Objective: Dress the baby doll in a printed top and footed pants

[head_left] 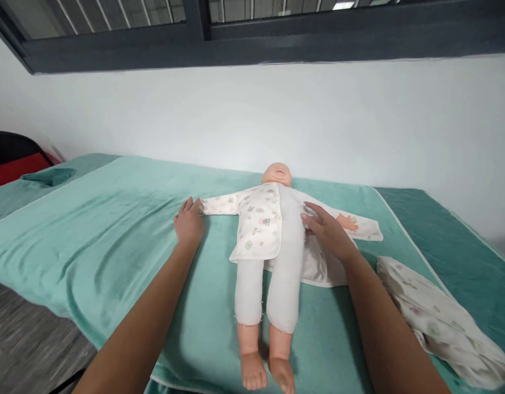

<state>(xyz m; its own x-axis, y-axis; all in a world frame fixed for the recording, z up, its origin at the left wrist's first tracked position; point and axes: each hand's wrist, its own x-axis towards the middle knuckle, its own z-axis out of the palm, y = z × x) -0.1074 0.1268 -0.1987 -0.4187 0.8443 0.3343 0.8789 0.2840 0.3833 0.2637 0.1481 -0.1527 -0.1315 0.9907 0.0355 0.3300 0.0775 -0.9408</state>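
A baby doll [289, 235] lies on its back, with a white padded cloth body and bare plastic feet. One half of a white printed baby shirt [258, 221] covers its chest; the other half is spread open beneath it. At the end of the outstretched sleeve on the left, my left hand [189, 220] closes around the cuff, hiding the doll's hand there. My right hand [330, 230] is by the doll's uncovered side, fingers apart. Beyond it, the doll's other hand [346, 221] rests on top of the second sleeve [368, 229], outside the cuff.
A folded printed white garment [437, 317] lies at the right on the green blanket [125, 219]. A white wall [154, 115] rises behind the bed, below a dark window frame [252, 46]. A red and black chair [18, 158] stands at the far left.
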